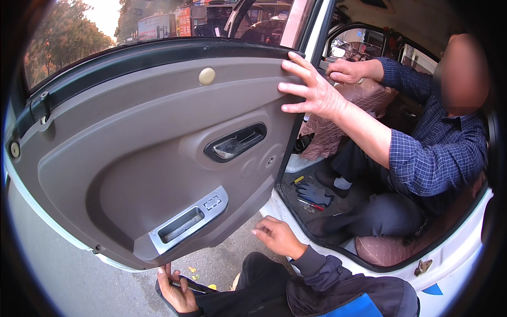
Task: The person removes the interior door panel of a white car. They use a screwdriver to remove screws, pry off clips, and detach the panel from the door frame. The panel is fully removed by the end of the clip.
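Note:
A grey-brown car door panel fills the left and middle on an open white door. My left hand is below its lower edge, fingertips up against the edge, fingers closed round a slim dark object whose kind I cannot make out. My right hand is below the panel's right end, apart from it, fingers curled; whether anything is in them is hidden. A silver switch plate with a pull recess and a black inner door handle are on the panel. A co-worker's hand spreads over its upper right edge.
The co-worker in a checked shirt sits inside the car, beside a pink quilted seat cover. Grey gloves, a yellow-handled tool and a red pen-like tool lie on the car floor. The white sill runs to my right.

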A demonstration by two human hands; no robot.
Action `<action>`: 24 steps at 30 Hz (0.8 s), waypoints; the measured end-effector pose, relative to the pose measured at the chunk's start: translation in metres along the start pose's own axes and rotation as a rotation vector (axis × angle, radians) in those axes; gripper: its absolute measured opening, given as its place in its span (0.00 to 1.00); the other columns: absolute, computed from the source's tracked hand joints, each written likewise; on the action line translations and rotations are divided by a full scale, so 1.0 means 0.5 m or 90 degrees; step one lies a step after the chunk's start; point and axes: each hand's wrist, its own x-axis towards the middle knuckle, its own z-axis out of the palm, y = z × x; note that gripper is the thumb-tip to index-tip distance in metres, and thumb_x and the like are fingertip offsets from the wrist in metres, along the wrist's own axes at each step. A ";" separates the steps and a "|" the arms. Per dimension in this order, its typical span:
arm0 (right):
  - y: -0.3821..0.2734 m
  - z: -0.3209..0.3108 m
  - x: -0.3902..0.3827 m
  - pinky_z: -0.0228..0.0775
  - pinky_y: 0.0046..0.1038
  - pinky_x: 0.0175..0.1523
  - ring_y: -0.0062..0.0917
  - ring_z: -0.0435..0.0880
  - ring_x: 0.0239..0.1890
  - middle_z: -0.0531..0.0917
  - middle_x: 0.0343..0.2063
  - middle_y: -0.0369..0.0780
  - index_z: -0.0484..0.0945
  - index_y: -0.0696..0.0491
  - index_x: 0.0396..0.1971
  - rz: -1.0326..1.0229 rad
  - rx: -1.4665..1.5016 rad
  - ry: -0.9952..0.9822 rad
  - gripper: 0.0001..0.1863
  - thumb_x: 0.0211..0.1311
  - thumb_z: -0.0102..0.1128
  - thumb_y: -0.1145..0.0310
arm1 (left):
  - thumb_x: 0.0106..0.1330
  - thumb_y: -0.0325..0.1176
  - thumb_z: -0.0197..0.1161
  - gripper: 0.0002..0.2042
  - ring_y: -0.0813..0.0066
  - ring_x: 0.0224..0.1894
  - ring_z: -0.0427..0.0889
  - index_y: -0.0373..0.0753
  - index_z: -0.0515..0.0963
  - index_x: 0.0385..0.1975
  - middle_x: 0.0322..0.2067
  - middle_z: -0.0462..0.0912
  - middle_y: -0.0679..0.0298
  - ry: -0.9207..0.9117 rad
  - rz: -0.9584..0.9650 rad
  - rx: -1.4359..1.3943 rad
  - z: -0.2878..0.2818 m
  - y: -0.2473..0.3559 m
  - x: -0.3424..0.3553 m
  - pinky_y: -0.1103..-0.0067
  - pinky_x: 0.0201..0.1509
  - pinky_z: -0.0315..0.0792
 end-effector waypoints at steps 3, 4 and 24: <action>0.006 0.006 -0.016 0.76 0.35 0.41 0.37 0.84 0.34 0.81 0.33 0.44 0.81 0.57 0.38 0.023 0.002 -0.051 0.13 0.69 0.65 0.61 | 0.77 0.44 0.61 0.26 0.79 0.38 0.69 0.32 0.71 0.66 0.66 0.74 0.52 0.002 0.003 0.003 -0.006 -0.004 0.001 0.88 0.21 0.60; 0.007 0.009 -0.020 0.76 0.35 0.41 0.38 0.84 0.35 0.81 0.34 0.44 0.81 0.57 0.38 0.021 0.001 -0.057 0.13 0.70 0.65 0.61 | 0.77 0.44 0.61 0.26 0.79 0.37 0.69 0.32 0.71 0.66 0.66 0.75 0.52 -0.001 0.004 0.001 -0.008 -0.007 0.003 0.88 0.21 0.60; 0.021 -0.031 0.037 0.77 0.30 0.42 0.29 0.84 0.34 0.83 0.37 0.42 0.80 0.58 0.44 0.021 0.054 0.180 0.15 0.67 0.69 0.63 | 0.74 0.44 0.65 0.22 0.88 0.30 0.81 0.36 0.75 0.60 0.53 0.86 0.57 -0.007 0.071 -0.041 -0.044 -0.040 0.043 0.94 0.15 0.60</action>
